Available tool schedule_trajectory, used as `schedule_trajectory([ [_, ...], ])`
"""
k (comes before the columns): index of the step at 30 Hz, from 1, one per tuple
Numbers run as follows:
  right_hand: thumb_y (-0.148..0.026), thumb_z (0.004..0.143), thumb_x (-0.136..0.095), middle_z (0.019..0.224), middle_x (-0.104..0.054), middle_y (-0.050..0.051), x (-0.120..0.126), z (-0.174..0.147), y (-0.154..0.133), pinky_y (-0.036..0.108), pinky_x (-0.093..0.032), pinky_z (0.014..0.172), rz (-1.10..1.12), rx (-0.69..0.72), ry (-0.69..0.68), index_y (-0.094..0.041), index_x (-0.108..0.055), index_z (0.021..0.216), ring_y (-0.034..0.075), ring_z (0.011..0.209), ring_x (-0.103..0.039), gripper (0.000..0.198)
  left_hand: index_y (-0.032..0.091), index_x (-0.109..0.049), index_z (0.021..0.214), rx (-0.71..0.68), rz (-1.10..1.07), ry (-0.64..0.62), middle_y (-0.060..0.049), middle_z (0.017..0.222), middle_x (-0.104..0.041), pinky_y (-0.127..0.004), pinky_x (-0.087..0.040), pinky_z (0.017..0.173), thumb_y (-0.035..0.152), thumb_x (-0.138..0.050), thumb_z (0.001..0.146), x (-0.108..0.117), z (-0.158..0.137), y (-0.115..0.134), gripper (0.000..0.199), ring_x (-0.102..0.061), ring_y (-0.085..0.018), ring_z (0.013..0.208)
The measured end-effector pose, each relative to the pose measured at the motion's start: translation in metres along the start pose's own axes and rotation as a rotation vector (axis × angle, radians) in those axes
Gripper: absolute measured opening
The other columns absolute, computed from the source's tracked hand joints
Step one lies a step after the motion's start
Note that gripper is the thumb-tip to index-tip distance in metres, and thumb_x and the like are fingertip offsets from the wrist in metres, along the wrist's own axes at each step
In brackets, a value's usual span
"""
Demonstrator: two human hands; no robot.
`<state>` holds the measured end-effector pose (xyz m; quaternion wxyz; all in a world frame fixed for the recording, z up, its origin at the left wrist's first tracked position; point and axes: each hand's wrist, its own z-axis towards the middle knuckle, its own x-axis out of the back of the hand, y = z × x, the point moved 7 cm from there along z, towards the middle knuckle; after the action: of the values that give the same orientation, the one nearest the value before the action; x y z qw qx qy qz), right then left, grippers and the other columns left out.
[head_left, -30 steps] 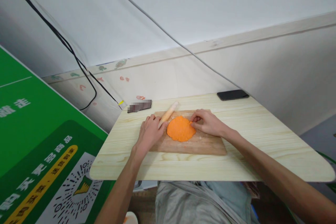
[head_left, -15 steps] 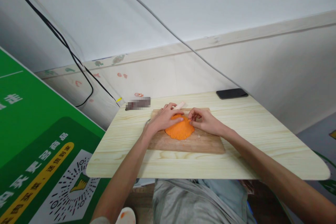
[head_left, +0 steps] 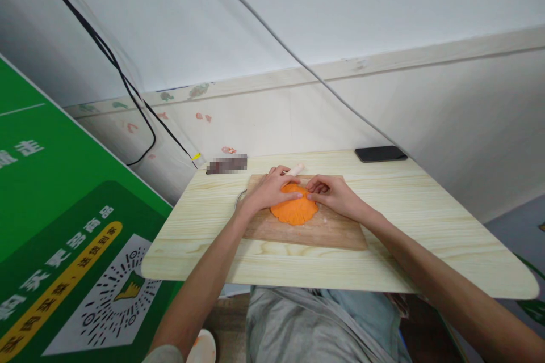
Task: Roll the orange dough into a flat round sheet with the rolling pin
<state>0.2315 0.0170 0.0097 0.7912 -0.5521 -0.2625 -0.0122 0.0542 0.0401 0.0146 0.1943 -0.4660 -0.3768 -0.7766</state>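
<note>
A flattened, rounded piece of orange dough with a cracked front edge lies on a wooden cutting board. Across its left back side rests my left hand, fingers stretched out and thumb flat on the dough's top. My right hand pinches the right back edge between thumb and bent fingers. Behind my left hand a pale wooden stick-like piece pokes out; the rest of it is hidden. A thin metal ring shows at the board's left edge.
The pale wood-grain table stands against the wall. A black phone lies at its back right, and a blurred-out dark object at the back left. A grey cable crosses the wall; a green sign stands left.
My right thumb has shifted slightly onto the dough's top, nearer my left thumb. The whole view has moved a little; the dough stays in place on the board.
</note>
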Motion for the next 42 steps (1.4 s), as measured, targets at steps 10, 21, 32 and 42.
schedule_trajectory([
  [10, -0.029, 0.080, -0.076, 0.092, -0.073, 0.004, -0.002, 0.007, 0.015, 0.033, -0.055, 0.070, -0.076, -0.044, 0.065, -0.022, -0.073, 0.099, 0.019, 0.076, -0.065, 0.021, 0.029, -0.078, 0.125, 0.019, -0.035, -0.004, -0.010, 0.133, -0.063, -0.044, -0.050, 0.117, 0.041, -0.078, 0.095, 0.000, 0.000, 0.000, 0.032, -0.061, -0.028, 0.128],
  [21, -0.014, 0.083, -0.069, 0.111, -0.064, 0.007, -0.006, 0.010, 0.017, 0.035, -0.056, 0.079, -0.250, -0.106, 0.038, -0.019, -0.071, 0.121, 0.017, 0.080, -0.063, 0.038, 0.022, -0.065, 0.139, 0.037, -0.086, 0.122, -0.009, 0.132, -0.071, -0.042, -0.053, 0.111, 0.017, -0.062, 0.098, 0.012, -0.002, -0.008, 0.041, -0.068, -0.025, 0.121],
  [32, -0.017, 0.103, -0.048, 0.115, -0.062, 0.011, -0.014, 0.024, 0.002, 0.045, -0.050, 0.111, -0.476, 0.044, -0.089, -0.026, -0.075, 0.137, 0.026, 0.112, -0.065, 0.044, 0.027, -0.067, 0.135, 0.064, 0.052, 0.108, -0.007, 0.129, -0.071, -0.038, -0.054, 0.109, 0.026, -0.057, 0.105, 0.014, -0.007, -0.007, 0.032, -0.068, -0.024, 0.121],
  [42, -0.012, 0.100, -0.053, 0.112, -0.063, 0.011, -0.019, 0.018, -0.006, 0.039, -0.053, 0.098, -0.575, 0.164, -0.003, -0.022, -0.080, 0.123, 0.023, 0.101, -0.066, 0.038, 0.026, -0.074, 0.126, 0.074, 0.039, 0.086, -0.006, 0.127, -0.070, -0.034, -0.055, 0.103, 0.021, -0.054, 0.106, 0.019, -0.010, -0.009, 0.028, -0.069, -0.021, 0.113],
])
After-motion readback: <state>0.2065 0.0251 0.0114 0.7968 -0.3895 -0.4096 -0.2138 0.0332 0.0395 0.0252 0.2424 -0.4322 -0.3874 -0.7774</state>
